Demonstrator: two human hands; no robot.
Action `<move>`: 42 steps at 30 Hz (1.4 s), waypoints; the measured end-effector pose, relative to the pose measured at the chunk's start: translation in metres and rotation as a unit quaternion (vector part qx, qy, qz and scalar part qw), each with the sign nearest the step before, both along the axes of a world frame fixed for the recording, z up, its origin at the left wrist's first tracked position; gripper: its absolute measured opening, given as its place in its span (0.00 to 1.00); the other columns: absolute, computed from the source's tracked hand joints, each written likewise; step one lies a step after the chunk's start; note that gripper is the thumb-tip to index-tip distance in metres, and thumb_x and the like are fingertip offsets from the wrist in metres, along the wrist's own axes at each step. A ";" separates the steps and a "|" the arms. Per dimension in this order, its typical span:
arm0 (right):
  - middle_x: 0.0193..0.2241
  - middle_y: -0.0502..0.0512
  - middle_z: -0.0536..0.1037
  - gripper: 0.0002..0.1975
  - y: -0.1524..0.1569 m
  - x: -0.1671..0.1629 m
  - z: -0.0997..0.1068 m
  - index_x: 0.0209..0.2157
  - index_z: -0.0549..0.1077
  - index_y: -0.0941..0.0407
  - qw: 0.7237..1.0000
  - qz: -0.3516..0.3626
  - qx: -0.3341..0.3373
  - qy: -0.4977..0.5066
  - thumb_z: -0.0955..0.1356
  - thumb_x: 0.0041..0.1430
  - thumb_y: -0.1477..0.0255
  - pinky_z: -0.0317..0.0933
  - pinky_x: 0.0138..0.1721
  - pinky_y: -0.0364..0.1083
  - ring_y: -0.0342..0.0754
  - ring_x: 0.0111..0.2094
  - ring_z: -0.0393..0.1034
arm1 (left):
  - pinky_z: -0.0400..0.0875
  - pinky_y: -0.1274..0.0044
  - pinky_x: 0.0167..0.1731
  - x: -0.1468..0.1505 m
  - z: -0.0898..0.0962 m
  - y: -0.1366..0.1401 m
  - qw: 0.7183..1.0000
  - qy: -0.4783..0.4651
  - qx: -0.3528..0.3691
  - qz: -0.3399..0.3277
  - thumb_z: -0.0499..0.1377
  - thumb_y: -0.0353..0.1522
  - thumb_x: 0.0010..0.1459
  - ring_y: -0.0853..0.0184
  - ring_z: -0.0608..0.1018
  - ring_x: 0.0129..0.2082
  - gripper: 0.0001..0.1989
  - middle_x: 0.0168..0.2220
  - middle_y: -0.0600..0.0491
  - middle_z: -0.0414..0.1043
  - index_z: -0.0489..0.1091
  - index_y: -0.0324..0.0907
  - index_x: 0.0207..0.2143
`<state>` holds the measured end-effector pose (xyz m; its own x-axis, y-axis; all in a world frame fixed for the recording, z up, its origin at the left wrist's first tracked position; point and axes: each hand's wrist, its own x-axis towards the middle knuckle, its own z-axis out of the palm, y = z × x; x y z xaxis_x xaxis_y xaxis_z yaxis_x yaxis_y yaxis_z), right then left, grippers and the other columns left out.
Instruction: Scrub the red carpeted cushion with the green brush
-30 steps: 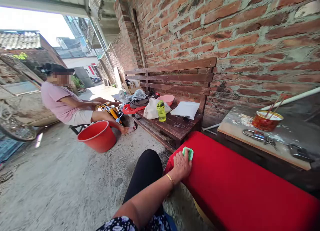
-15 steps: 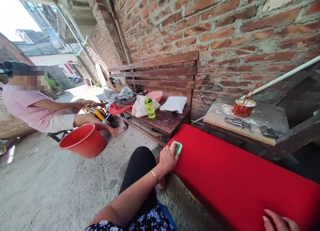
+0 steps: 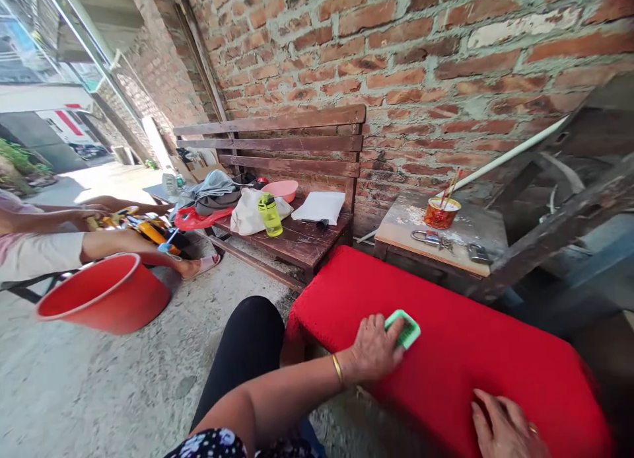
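My left hand (image 3: 374, 347), with a gold bangle at the wrist, grips a small mint-green rectangular plastic piece (image 3: 409, 331). Its middle is darker, and my fingers cover part of it, so its exact kind does not show. The piece rests on a long bench-like surface covered in red cloth (image 3: 465, 332). My right hand (image 3: 508, 423) lies on the same cloth near the bottom edge, fingers stretched out, a ring on one finger. It holds nothing visible; part of it is cut off by the frame.
Beyond the cloth, a small table (image 3: 396, 236) bears a red-and-yellow tin (image 3: 440, 215) with sticks and padlocks (image 3: 430, 238). A wooden bench (image 3: 297, 246) holds a green bottle (image 3: 270, 217), bags and papers. At left, a seated person (image 3: 44, 246) is behind a red tub (image 3: 113, 299).
My left hand has slid the green piece along the red cloth, from its far left end toward the middle. My view has turned right. My right hand shows more fully.
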<state>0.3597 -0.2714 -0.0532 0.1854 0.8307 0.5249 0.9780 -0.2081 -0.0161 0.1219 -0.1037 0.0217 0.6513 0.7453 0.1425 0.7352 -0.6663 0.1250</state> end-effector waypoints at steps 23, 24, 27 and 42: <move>0.48 0.63 0.79 0.18 -0.024 -0.048 -0.001 0.48 0.78 0.51 0.985 -0.029 -0.163 0.043 0.61 0.63 0.74 0.71 0.40 0.52 0.58 0.45 0.77 | 0.62 0.59 0.52 0.280 0.004 -0.034 0.983 -0.011 -0.141 -0.113 0.55 0.45 0.62 0.49 0.69 0.55 0.34 0.58 0.35 0.64 0.56 0.42 0.67; 0.47 0.63 0.80 0.17 -0.025 -0.048 0.000 0.47 0.78 0.51 0.984 -0.024 -0.172 0.043 0.61 0.63 0.74 0.71 0.40 0.52 0.58 0.45 0.77 | 0.63 0.59 0.51 0.286 0.007 -0.044 0.972 -0.004 -0.161 -0.168 0.54 0.46 0.62 0.49 0.69 0.55 0.34 0.58 0.36 0.63 0.56 0.44 0.67; 0.46 0.64 0.80 0.17 -0.026 -0.046 0.003 0.47 0.78 0.52 0.985 -0.009 -0.173 0.021 0.61 0.63 0.74 0.71 0.39 0.53 0.59 0.45 0.77 | 0.66 0.61 0.49 0.275 0.022 -0.049 0.945 -0.010 -0.193 -0.263 0.50 0.52 0.62 0.52 0.71 0.52 0.33 0.57 0.41 0.64 0.55 0.51 0.67; 0.46 0.68 0.80 0.20 -0.013 -0.060 0.018 0.46 0.80 0.55 0.992 -0.044 -0.116 -0.009 0.60 0.61 0.77 0.73 0.40 0.59 0.63 0.43 0.78 | 0.67 0.69 0.42 0.036 0.018 0.079 0.972 0.037 -0.049 0.226 0.51 0.43 0.66 0.55 0.74 0.47 0.26 0.47 0.42 0.70 0.59 0.49 0.65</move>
